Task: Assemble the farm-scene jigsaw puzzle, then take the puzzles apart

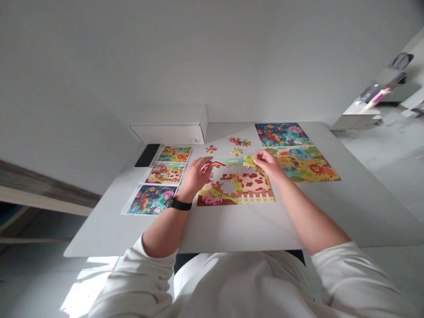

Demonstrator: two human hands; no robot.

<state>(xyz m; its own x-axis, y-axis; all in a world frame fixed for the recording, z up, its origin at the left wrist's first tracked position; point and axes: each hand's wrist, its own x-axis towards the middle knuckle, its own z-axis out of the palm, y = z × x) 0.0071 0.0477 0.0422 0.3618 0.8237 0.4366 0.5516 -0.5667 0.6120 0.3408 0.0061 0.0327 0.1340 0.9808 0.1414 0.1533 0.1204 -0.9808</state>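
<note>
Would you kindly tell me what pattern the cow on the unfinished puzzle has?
The cow is pale with reddish-brown patches, seen best in the head view.

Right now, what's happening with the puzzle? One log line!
right hand: holding yellow-green piece | left hand: by left edge of farm puzzle, contact unclear | farm puzzle: unfinished, gaps showing | loose pieces: beyond puzzle

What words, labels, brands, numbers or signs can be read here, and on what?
None readable.
White box: small printed marks at the front's lower right, too small to read.
Sheet with three pictures: any print too small to read.
Partly built puzzle: no lettering I can make out.
Wristwatch: face too small to read.
</note>
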